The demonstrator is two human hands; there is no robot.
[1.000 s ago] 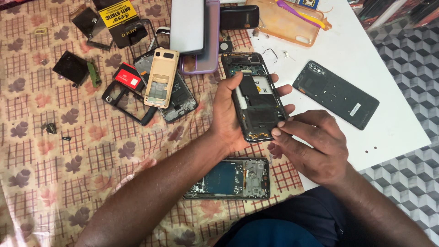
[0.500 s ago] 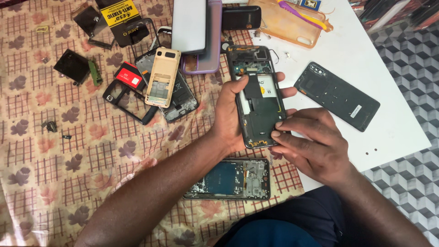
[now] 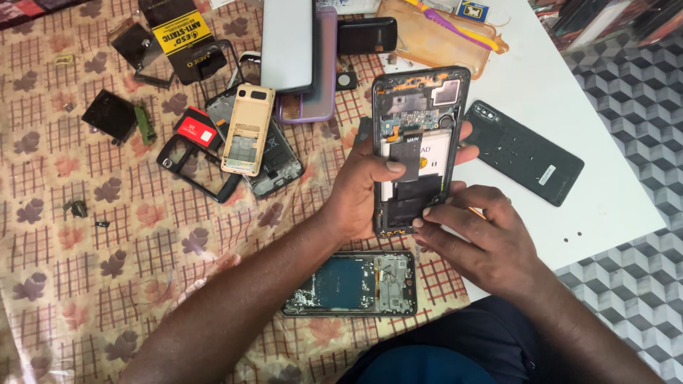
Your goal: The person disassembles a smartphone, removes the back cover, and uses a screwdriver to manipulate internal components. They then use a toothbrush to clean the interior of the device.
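Partly hidden, the opened phone (image 3: 416, 146) sits clasped by left hand (image 3: 363, 188) and right hand (image 3: 484, 238).

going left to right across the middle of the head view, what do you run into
small black square part → red and black piece → gold phone shell → left hand → opened phone → right hand → black back cover

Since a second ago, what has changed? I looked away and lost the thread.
The left hand has lifted the opened phone up and away from the body, more upright in view. The right hand followed, fingertips at its lower edge. Both kept their grip. The back cover, gold phone and display frame stayed put.
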